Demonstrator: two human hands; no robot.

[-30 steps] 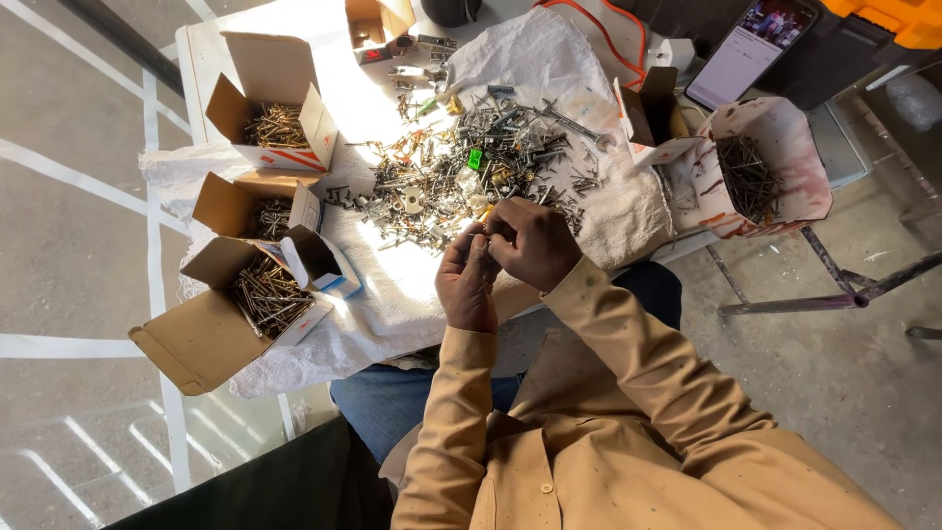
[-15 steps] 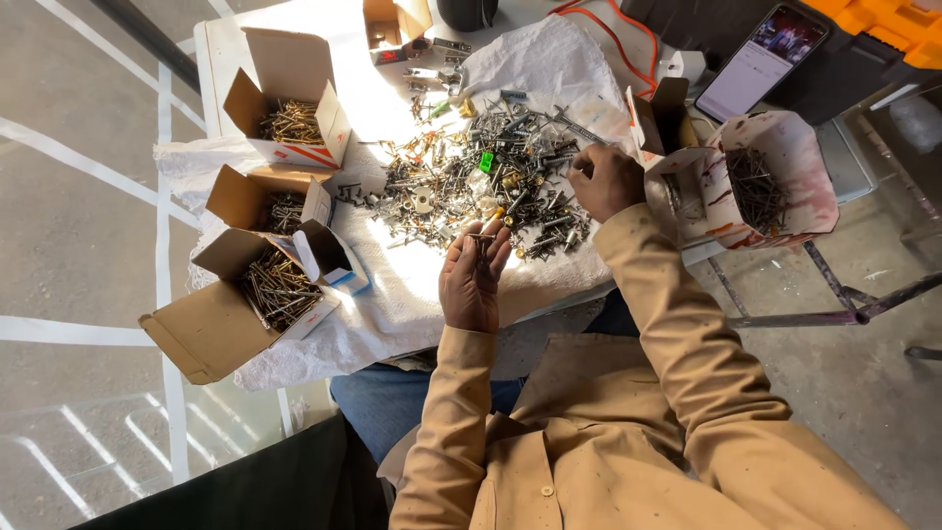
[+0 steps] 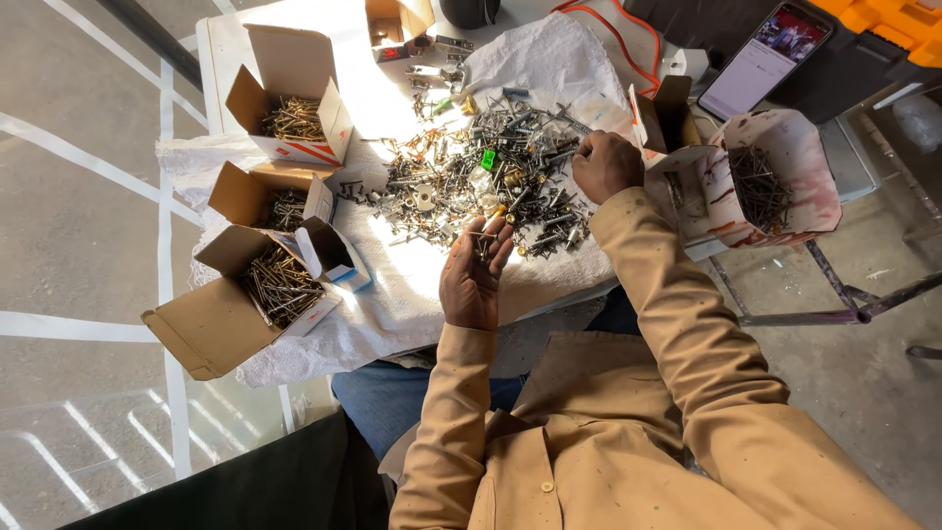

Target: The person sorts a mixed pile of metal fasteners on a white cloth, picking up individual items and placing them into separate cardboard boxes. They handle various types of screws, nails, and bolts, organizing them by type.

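Nearest us, our left hand (image 3: 474, 278) is cupped palm-up above the white woven cloth (image 3: 412, 294), its fingers curled around a small bunch of dark steel screws (image 3: 484, 240). To its left sit three open cardboard boxes; the closest brown one (image 3: 257, 294) is full of long screws. Farther out, our right hand (image 3: 605, 165) is closed, knuckles up, at the right edge of the mixed heap of grey and brass screws and fittings (image 3: 491, 182); we cannot tell what it pinches. Beyond it stands a stained paper bag of dark nails (image 3: 765, 186). To sort well, we judge it best to keep the left palm level and pick one kind at a time.
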